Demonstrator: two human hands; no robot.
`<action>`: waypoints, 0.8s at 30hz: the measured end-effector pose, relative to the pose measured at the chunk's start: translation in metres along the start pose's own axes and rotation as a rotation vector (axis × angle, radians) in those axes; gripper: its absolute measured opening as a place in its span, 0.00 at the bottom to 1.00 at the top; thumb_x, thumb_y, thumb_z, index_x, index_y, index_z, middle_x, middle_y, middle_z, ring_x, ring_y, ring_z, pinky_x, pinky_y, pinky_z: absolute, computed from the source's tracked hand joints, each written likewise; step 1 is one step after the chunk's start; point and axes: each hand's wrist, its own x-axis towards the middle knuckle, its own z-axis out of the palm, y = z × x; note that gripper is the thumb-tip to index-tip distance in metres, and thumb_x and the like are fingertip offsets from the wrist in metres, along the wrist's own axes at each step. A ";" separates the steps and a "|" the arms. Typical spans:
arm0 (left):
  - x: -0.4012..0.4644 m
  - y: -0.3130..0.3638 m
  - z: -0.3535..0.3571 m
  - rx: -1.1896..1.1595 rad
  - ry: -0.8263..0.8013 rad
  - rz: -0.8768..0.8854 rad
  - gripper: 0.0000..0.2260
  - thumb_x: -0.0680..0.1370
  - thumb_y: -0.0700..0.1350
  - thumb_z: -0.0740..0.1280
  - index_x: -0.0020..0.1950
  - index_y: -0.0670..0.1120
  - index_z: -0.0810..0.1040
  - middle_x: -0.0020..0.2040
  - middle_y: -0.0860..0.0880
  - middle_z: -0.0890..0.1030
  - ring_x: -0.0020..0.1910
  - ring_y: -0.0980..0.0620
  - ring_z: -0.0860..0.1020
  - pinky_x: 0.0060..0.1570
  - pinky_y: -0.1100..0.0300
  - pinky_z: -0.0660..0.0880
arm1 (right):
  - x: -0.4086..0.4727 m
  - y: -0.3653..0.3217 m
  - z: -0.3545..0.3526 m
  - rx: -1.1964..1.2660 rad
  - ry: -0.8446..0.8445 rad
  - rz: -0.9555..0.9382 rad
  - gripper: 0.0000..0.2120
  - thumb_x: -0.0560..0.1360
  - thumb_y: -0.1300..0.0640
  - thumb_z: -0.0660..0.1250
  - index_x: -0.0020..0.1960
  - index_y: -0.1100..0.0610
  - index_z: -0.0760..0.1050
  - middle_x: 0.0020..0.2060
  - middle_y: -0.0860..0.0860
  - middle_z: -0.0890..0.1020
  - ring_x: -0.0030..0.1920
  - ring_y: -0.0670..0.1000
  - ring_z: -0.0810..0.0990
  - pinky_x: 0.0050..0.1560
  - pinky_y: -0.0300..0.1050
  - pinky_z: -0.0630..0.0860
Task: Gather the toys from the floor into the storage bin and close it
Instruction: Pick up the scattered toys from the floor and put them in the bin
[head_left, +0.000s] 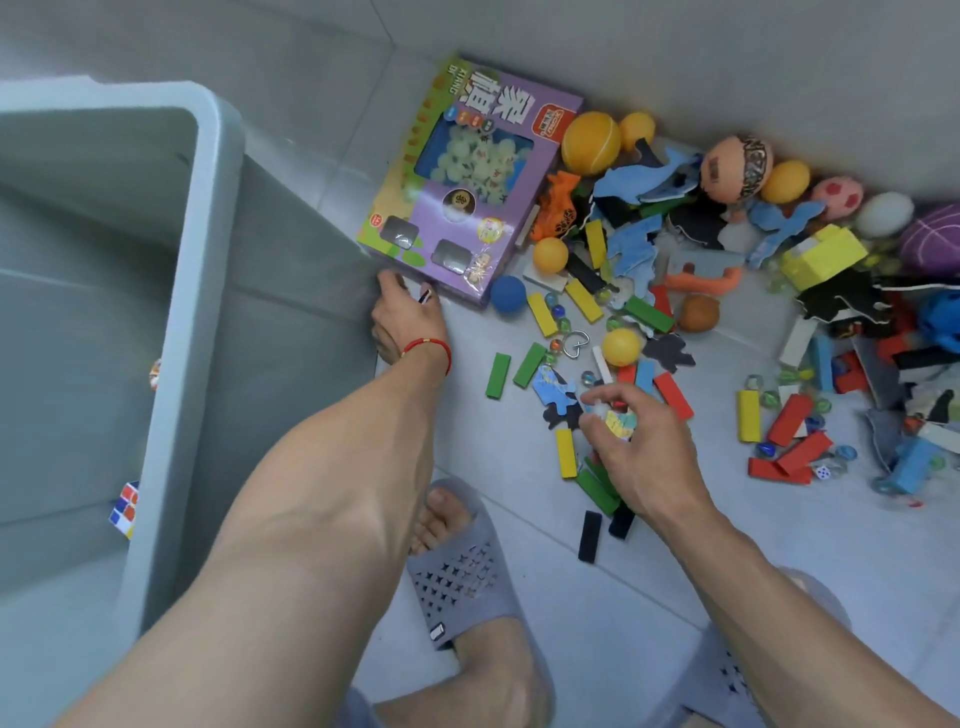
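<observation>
Head view: the storage bin (208, 218) stands open on the left, with a puzzle cube (124, 509) visible low inside it. The left hand (408, 322) reaches to the near corner of the purple game box (467, 182), which lies flat on the floor just beside the bin wall; fingers touch the box edge, but whether they grip it cannot be told. The right hand (639, 457) is closed loosely around a small pale patterned piece (621, 423), held above the scattered blocks.

Risk: the box is broad and flat. A one-handed pinch at a corner is likely to let it pivot, slip, or strike the bin rim. Marbles (558, 310) and balls (621, 347) lie near both hands and the slippers (467, 566); any sweep may roll them away or underfoot. Most toys remain on the floor
</observation>
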 end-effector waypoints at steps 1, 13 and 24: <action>0.002 0.001 0.000 0.017 0.009 0.011 0.08 0.78 0.47 0.65 0.56 0.48 0.73 0.53 0.45 0.82 0.53 0.38 0.79 0.45 0.56 0.69 | -0.002 0.000 0.000 -0.006 -0.003 0.009 0.06 0.77 0.51 0.69 0.52 0.41 0.78 0.52 0.43 0.81 0.33 0.47 0.84 0.40 0.44 0.79; -0.088 0.007 -0.079 -0.280 -0.147 -0.177 0.06 0.77 0.44 0.65 0.51 0.49 0.81 0.51 0.44 0.85 0.55 0.43 0.80 0.54 0.57 0.75 | -0.028 -0.108 0.013 0.772 -0.053 0.214 0.06 0.77 0.61 0.71 0.54 0.60 0.79 0.39 0.58 0.83 0.29 0.52 0.80 0.26 0.41 0.65; -0.090 -0.007 -0.351 -1.044 0.248 -0.435 0.10 0.63 0.51 0.65 0.38 0.46 0.74 0.35 0.47 0.77 0.30 0.42 0.72 0.32 0.57 0.72 | -0.119 -0.319 0.089 0.831 -0.778 0.069 0.23 0.79 0.48 0.66 0.64 0.64 0.66 0.54 0.62 0.72 0.51 0.64 0.78 0.62 0.61 0.76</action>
